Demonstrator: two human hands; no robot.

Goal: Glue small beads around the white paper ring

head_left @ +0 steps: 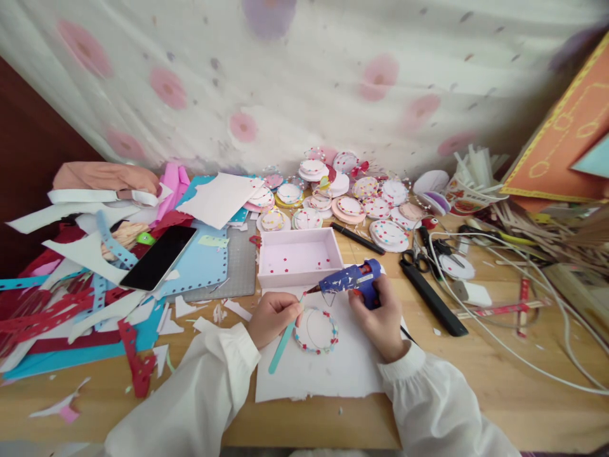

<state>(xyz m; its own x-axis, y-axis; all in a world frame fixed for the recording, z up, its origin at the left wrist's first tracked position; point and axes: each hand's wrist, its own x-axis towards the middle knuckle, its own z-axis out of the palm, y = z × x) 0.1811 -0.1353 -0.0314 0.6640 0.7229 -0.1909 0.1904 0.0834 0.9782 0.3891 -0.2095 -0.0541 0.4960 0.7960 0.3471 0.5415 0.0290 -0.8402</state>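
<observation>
My left hand point(275, 317) is closed in a pinch around teal tweezers point(281, 350), whose flat end slants down toward me. A tiny red piece point(303, 294) shows at their upper tip. Wrapped around the handle of a blue hot glue gun point(354, 279), my right hand point(380, 320) points its nozzle left, close to that tip. Below the nozzle, a ring of small red, blue and white flowers point(335, 330) lies on a white sheet point(333, 381). Behind the hands stands a pale pink box point(288, 278) with several small red flowers inside.
Paper scraps point(80, 254) and a black phone point(159, 257) fill the left side. Several decorated paper discs point(349, 206) crowd the back. To the right lie scissors point(415, 260), a black tool point(435, 298), a white cable point(499, 374) and a tub of glue sticks point(469, 197).
</observation>
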